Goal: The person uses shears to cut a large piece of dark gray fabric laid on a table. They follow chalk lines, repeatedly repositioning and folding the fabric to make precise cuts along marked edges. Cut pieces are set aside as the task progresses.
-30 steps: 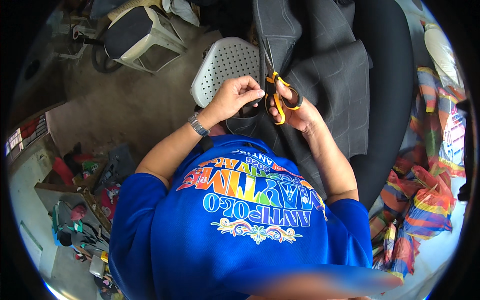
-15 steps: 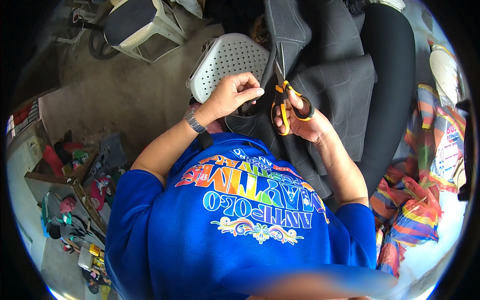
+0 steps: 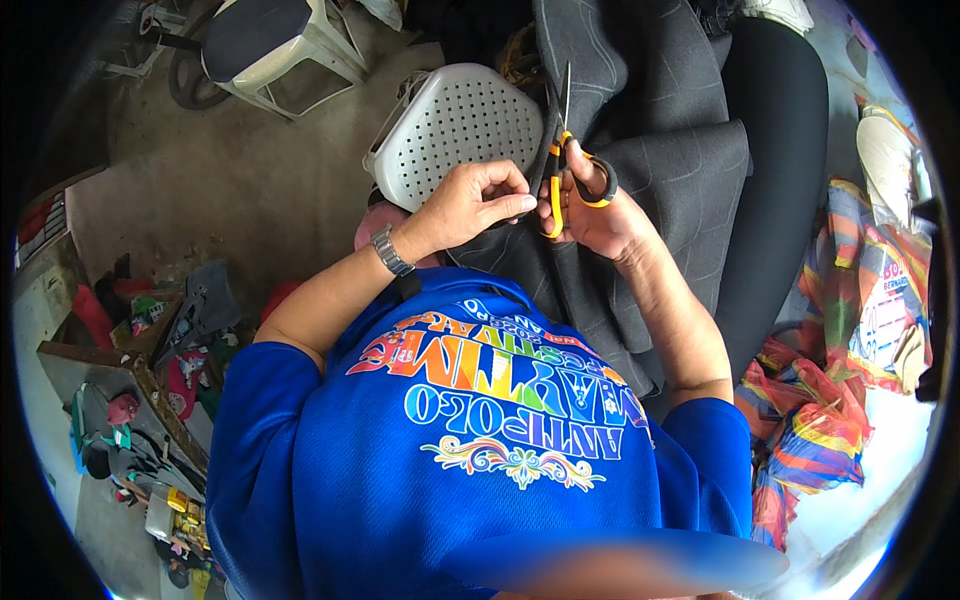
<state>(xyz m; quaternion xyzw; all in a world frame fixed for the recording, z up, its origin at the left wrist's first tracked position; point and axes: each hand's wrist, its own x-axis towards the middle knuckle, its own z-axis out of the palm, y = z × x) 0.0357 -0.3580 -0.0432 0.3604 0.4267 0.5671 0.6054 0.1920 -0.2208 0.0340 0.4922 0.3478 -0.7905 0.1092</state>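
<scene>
Dark grey fabric with thin pale lines lies across my lap and spreads away from me. My right hand is closed round the black and orange handles of a pair of scissors. Their blades point away from me over the fabric, slightly parted. Just left of the scissors, my left hand pinches the fabric's near edge between thumb and fingers; the pinched bit is mostly hidden. A metal watch sits on the left wrist.
A grey plastic seat with square holes stands beyond my left hand. Farther left is a white stool with a dark top. Striped mesh bags lie at the right, past a long black padded shape. Cluttered shelving fills the left side.
The scissors have drawn slightly nearer their handles' left side, their handles closer together and blades now above the fabric. My left hand has shifted a little toward me and right.
</scene>
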